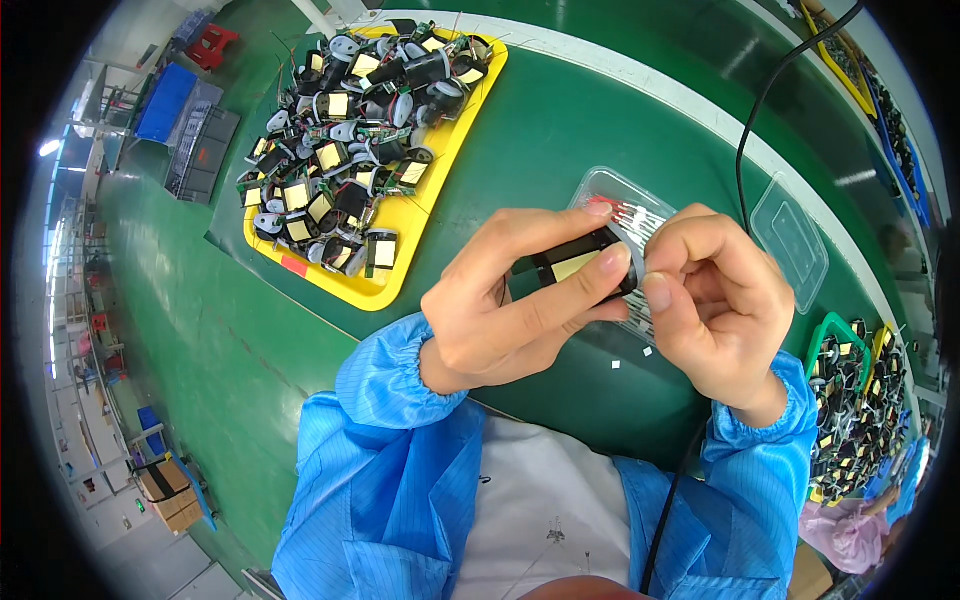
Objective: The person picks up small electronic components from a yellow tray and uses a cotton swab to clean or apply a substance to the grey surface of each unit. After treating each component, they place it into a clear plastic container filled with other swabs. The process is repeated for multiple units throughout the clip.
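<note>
My left hand (500, 310) is closed around a small black device (572, 266) that has a pale yellow pad on its side and a grey rounded end. That end faces my right hand (725, 300), whose thumb and forefinger are pinched together right beside it. Whatever may be between those fingertips is too small to make out. Below both hands stands a clear plastic box (598, 180), partly covered by them. It holds many thin white pieces and some red ones. Two tiny white squares (616, 365) lie on the green tabletop (540, 130) near my wrists.
At the far left of the table, a yellow tray (452, 165) is heaped with similar black devices and loose wires. A clear lid (795, 240) lies to the right, near a hanging black cable (742, 150). A green basket (835, 325) and more devices (850, 430) are at the right.
</note>
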